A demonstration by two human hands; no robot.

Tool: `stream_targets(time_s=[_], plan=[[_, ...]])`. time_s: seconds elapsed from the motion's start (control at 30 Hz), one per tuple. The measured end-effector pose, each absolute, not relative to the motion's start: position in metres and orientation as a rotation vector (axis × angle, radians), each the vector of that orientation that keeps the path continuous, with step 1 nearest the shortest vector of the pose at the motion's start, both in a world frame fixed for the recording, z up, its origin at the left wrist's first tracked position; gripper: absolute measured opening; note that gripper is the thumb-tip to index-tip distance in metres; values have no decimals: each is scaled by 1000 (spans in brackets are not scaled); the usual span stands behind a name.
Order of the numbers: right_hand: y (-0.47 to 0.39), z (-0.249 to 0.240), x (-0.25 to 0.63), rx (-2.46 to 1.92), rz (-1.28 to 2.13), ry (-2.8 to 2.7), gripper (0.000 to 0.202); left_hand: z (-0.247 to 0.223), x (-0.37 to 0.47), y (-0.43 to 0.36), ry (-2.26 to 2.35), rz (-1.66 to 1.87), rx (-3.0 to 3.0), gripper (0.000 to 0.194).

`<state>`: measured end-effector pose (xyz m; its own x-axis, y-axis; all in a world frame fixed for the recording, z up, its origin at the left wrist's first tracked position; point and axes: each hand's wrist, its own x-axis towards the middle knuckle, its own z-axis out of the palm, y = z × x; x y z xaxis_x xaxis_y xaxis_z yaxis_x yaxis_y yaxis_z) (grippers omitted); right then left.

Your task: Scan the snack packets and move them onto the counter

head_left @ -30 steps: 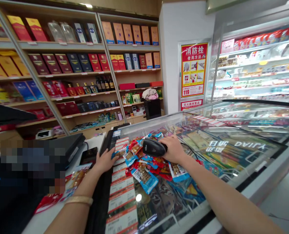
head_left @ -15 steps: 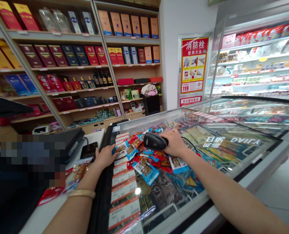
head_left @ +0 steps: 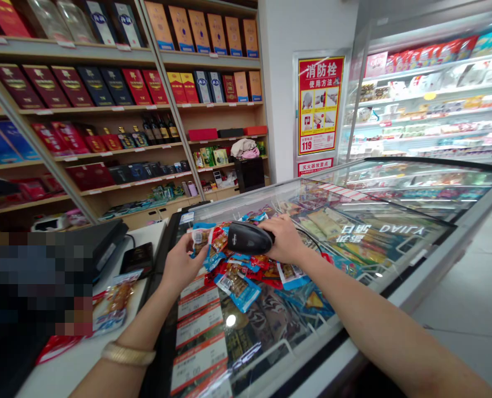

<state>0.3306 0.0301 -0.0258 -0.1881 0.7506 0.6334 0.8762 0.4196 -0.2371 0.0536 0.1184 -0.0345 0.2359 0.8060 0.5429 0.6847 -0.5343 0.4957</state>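
Note:
My right hand [head_left: 285, 236] is wrapped round the handle of a black barcode scanner [head_left: 249, 237], whose head points left over a heap of snacks. A small snack packet [head_left: 200, 237] with a printed barcode is pinched in my left hand [head_left: 184, 264], just left of the scanner's head. Beneath both hands, a pile of red and blue snack packets [head_left: 238, 286] lies on the glass top of a chest freezer [head_left: 279, 354]. The scanner's cord [head_left: 312, 236] trails off behind my right hand.
Left of the freezer, a white counter [head_left: 74, 367] carries a phone [head_left: 137, 258], more snack packets [head_left: 115, 301] and a black machine [head_left: 92, 246]. Price labels [head_left: 200, 331] line the freezer's left side. Shelves of boxes [head_left: 138, 143] stand behind; a lit display fridge [head_left: 436, 105] is at right.
My left hand has lifted the snack packet, turning its barcode up towards the scanner. The scanner's head has swung slightly, and the whole view has shifted a little.

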Motion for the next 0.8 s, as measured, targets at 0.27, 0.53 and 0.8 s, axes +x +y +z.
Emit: stream_targets(time_s=[0.27,0.53,0.8], plan=[[26,-22,326,-1368,-211,-2015,30,-38,64,108,1370,1106,2362,34],[26,-23,327,-1341,-212,-1966,29,-34,65,106,1391,1110,2323,38],[29,-28,331,-1286,-246,-1940,26,0,-12,139,2144,1120,1901,55]])
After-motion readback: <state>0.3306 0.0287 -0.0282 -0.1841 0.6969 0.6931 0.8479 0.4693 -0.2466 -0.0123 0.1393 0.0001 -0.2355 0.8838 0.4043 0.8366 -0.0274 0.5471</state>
